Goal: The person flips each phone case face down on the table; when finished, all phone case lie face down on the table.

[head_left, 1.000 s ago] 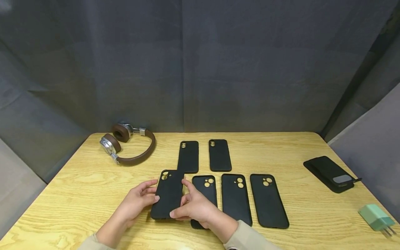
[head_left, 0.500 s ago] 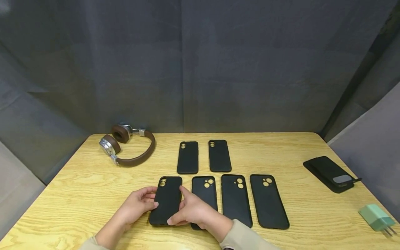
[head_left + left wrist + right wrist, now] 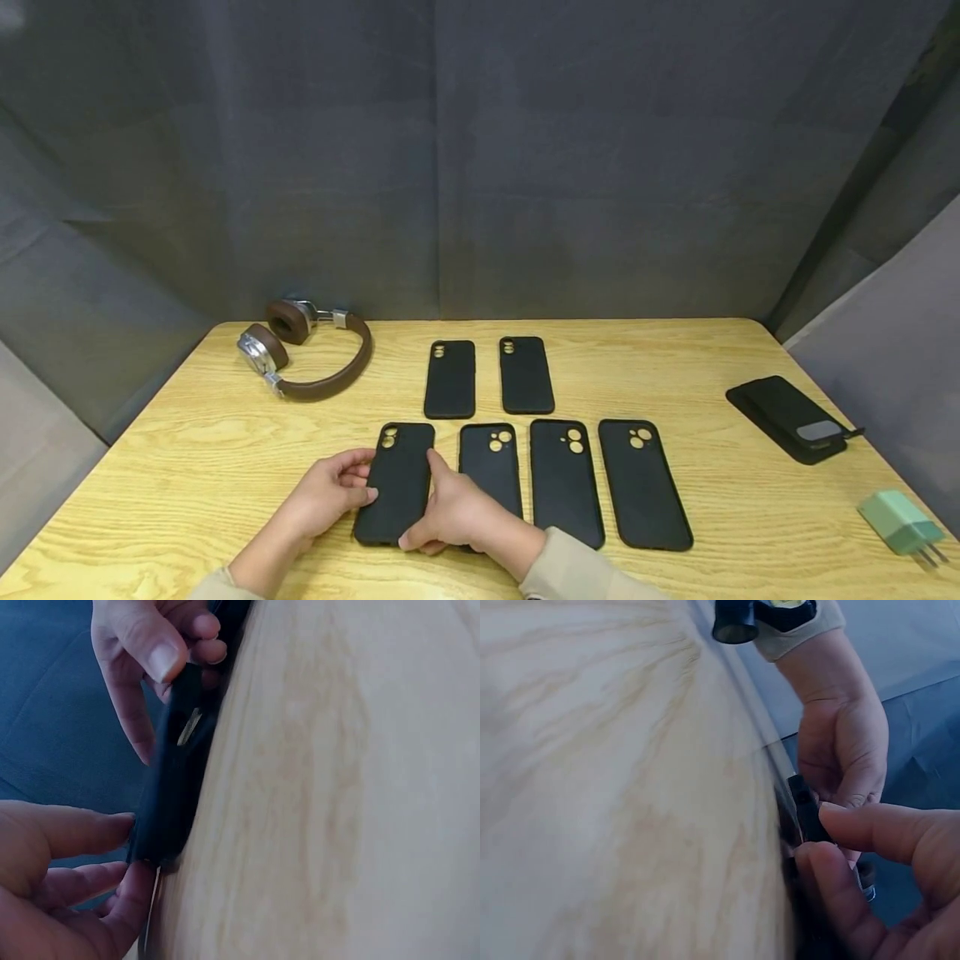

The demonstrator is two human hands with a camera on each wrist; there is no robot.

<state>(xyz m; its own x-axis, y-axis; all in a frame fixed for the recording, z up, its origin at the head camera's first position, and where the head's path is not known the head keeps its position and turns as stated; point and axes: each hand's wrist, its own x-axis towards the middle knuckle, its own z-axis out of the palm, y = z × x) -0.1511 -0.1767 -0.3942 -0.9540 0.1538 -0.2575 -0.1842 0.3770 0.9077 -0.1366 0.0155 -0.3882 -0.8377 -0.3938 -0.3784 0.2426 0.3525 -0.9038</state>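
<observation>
Blk phone case point(image 3: 395, 487) nearer person vs 1s ago, L of front cases point(image 3: 566, 483) on worktop point(image 3: 187, 467); L hand point(image 3: 324, 492) + R hand point(image 3: 456, 510) pinch edges. Prob. light, flexy, grippy; take side rims.

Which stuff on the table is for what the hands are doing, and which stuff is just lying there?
Probably for the job:
black phone case, held by the left hand and right hand
three cases to its right
two cases in the back row

Probably just lying there:
brown headphones
black pouch-like thing
green plug
</observation>
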